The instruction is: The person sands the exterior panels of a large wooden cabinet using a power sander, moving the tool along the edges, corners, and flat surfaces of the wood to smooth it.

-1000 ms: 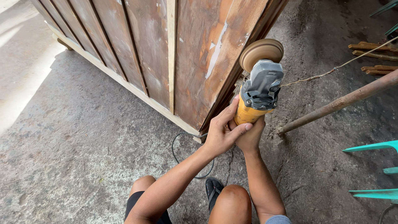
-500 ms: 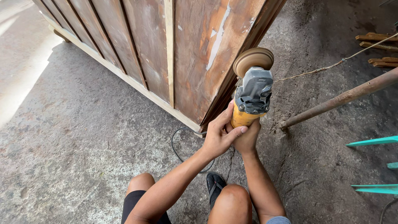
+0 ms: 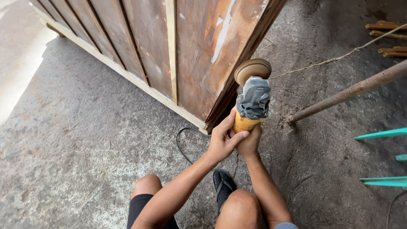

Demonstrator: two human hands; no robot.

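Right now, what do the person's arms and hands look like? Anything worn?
Both forearms are bare, no long sleeves. The left hand and right hand wear no gloves, and no rings, watch or wristbands show. A light blue-grey cloth edge, perhaps a short sleeve, shows at the right elbow.

Bare arms, black shorts (image 3: 142, 208), black sandal (image 3: 223, 186)

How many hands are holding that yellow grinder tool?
2. The left hand wraps the yellow handle of the grinder from the left side; the right hand grips it just beside, partly hidden behind the left one. No other hands are in view.
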